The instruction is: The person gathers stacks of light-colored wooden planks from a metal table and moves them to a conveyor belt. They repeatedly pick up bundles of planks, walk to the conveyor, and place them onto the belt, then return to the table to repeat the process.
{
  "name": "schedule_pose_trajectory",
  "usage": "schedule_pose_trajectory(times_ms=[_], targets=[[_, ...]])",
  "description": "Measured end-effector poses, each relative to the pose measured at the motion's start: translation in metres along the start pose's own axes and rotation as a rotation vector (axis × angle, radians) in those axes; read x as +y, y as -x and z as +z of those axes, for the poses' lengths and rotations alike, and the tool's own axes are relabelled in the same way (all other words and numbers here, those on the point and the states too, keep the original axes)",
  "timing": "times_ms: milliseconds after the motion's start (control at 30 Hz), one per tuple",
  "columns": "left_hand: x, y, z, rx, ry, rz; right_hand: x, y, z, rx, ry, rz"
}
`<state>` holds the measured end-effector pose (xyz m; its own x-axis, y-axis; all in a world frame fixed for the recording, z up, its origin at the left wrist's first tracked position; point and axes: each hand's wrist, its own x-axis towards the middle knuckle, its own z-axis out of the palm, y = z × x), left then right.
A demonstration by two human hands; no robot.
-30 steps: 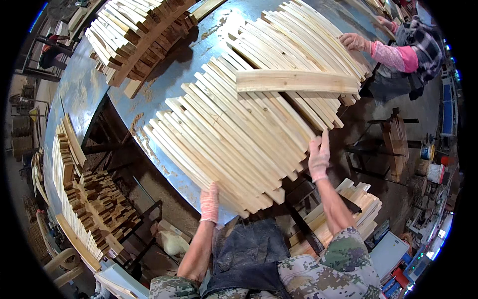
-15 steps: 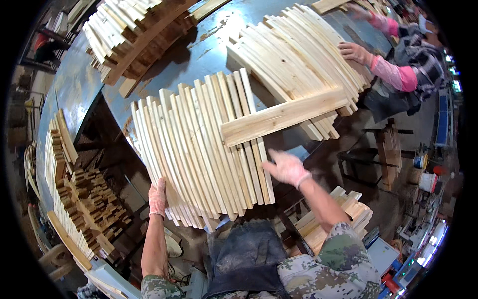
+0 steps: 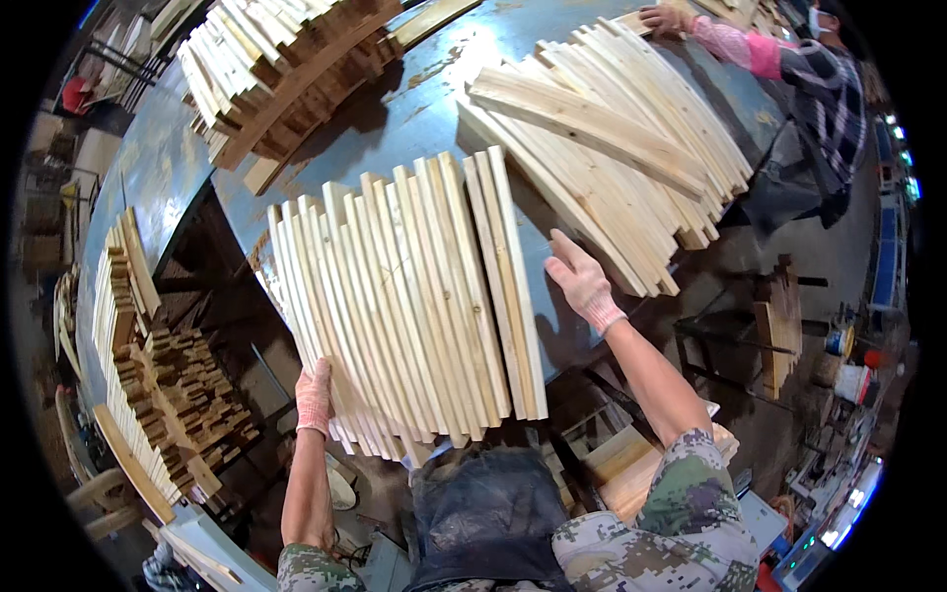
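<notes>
A row of pale wooden slats (image 3: 395, 296) lies side by side on the blue-grey table in front of me, with a narrow dark gap near its right end. My left hand (image 3: 314, 397), in a pinkish work glove, rests against the row's left side near the front; its fingers look straight and partly hidden. To the right of the row, my gloved right hand (image 3: 585, 288) hangs open, apart from the slats, fingers pointing away from me. Farther right is a second stack of slats (image 3: 592, 178), with a wide plank (image 3: 592, 130) lying diagonally across its top.
A co-worker's gloved hand (image 3: 667, 18) touches wood at the table's far right. Another slat stack (image 3: 266, 69) stands at the far left of the blue-grey table (image 3: 434, 89). More stacked wood (image 3: 187, 395) is at left. Boards (image 3: 631, 464) lie beside my right arm.
The wide plank no longer bridges the two groups; it lies turned on the right stack. My right hand has moved slightly away and right. The co-worker's hand has left that stack.
</notes>
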<state>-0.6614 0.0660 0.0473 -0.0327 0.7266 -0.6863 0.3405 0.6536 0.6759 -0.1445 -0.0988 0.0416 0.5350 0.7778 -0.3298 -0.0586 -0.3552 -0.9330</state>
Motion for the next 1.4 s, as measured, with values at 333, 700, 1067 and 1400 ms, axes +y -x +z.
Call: schedule_pose_trajectory(times_ms=[333, 700, 1067, 1400], targets=[[-0.003, 0.058, 0.064, -0.129, -1.195, 0.514, 0.045, -0.024, -0.039, 0.089, -0.419, 0.204], [-0.059, 0.013, 0.107, -0.029, -0.467, 0.364, 0.036, -0.01, -0.018, -0.116, -0.522, 0.209], [-0.007, 0.03, 0.058, -0.358, 0.496, 0.008, -0.001, 0.046, 0.018, -0.167, -0.586, 0.694], [-0.04, 0.097, 0.001, -0.342, 0.44, -0.02, 0.018, 0.108, 0.024, -0.326, -0.464, 0.57]])
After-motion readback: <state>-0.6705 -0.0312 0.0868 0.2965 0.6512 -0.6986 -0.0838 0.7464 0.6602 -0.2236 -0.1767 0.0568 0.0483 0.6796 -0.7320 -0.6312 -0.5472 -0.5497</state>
